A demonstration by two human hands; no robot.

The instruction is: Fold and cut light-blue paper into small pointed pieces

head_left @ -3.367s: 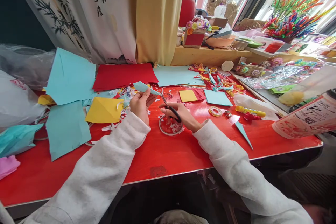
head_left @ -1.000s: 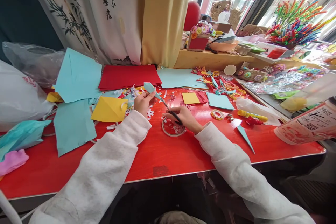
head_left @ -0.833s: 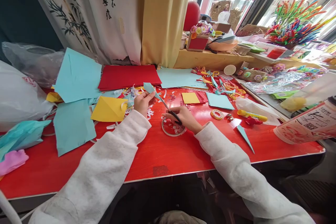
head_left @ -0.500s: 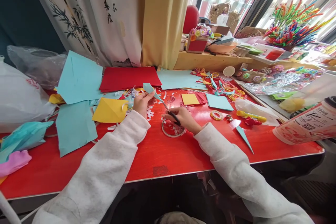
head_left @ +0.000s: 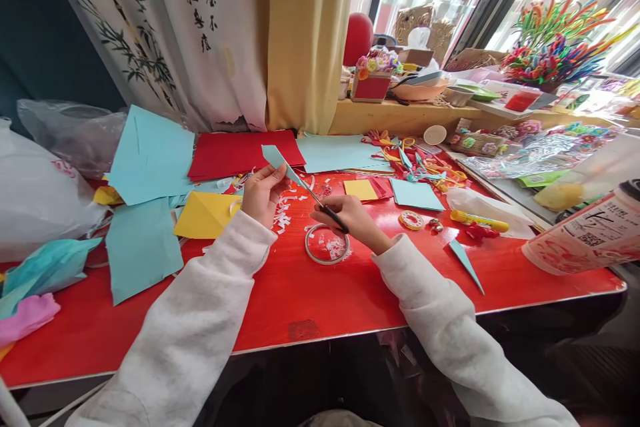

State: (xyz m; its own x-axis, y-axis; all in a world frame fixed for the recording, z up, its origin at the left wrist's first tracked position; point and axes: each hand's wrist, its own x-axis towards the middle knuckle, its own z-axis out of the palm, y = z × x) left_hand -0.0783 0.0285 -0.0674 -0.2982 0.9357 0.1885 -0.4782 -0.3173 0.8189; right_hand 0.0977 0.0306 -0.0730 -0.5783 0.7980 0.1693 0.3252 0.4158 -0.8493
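My left hand [head_left: 262, 191] is closed in a pinch on a folded piece of light blue paper [head_left: 274, 155], held above the table. My right hand [head_left: 354, 217] grips the black handles of a pair of scissors [head_left: 334, 216]. The scissor blades reach up and left to the lower edge of the blue paper; whether they are parted I cannot make out. Below the right hand lies a ring-shaped roll of tape [head_left: 307, 248] with white paper scraps inside it. More white scraps [head_left: 283, 212] are scattered beside my left hand.
Blue sheets [head_left: 145, 253], a yellow folded paper [head_left: 203, 215] and red sheets [head_left: 245, 155] lie left and behind. Small paper squares [head_left: 415, 194], a tape roll [head_left: 411, 220], a yellow glue tube [head_left: 479, 220], a folded blue triangle [head_left: 467, 265] and a large cup [head_left: 580, 233] stand or lie right.
My left hand with the blue paper has moved a little left and upward. The scissors stay at the paper's edge, and the tape ring is less covered by my right hand.
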